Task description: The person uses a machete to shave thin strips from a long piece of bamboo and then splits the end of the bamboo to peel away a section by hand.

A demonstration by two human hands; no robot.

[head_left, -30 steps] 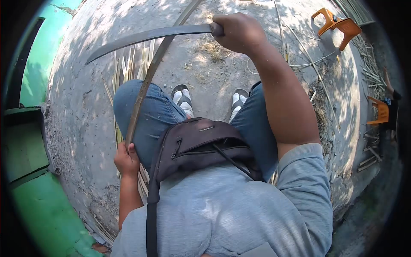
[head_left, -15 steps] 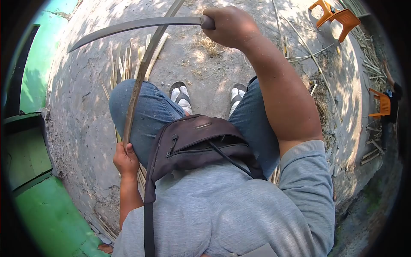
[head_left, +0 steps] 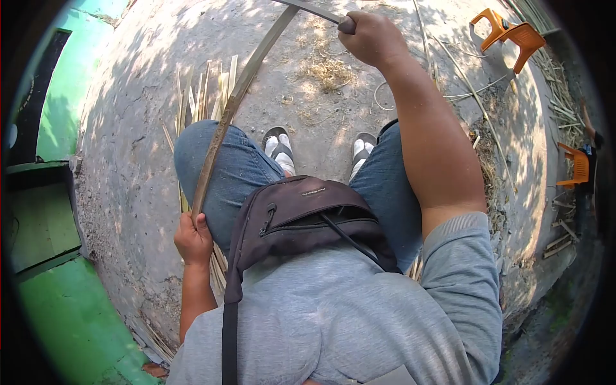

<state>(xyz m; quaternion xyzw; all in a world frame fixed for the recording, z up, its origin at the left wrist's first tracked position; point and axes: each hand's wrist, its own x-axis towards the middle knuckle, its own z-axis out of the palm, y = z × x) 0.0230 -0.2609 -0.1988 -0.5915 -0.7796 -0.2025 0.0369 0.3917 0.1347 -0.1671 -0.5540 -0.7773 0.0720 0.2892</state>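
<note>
My left hand is closed around the lower end of a long bamboo strip. The strip slants up past my left knee and leaves the frame at the top. My right hand, held out at arm's length, grips the handle of a long curved machete. Its blade points up and left, overlapping the upper part of the strip, and its far part is cut off by the frame's top edge. A dark waist bag with its zip partly undone lies across my lap.
Split bamboo strips lie on the ground beyond my left knee. Pale shavings are scattered ahead of my sandals. Orange plastic chairs are at the right, near more strips. A green wall runs along the left.
My right hand has moved a little to the right, and the machete's blade has swung upward, its tip now out of frame. My left hand keeps its hold on the bamboo strip.
</note>
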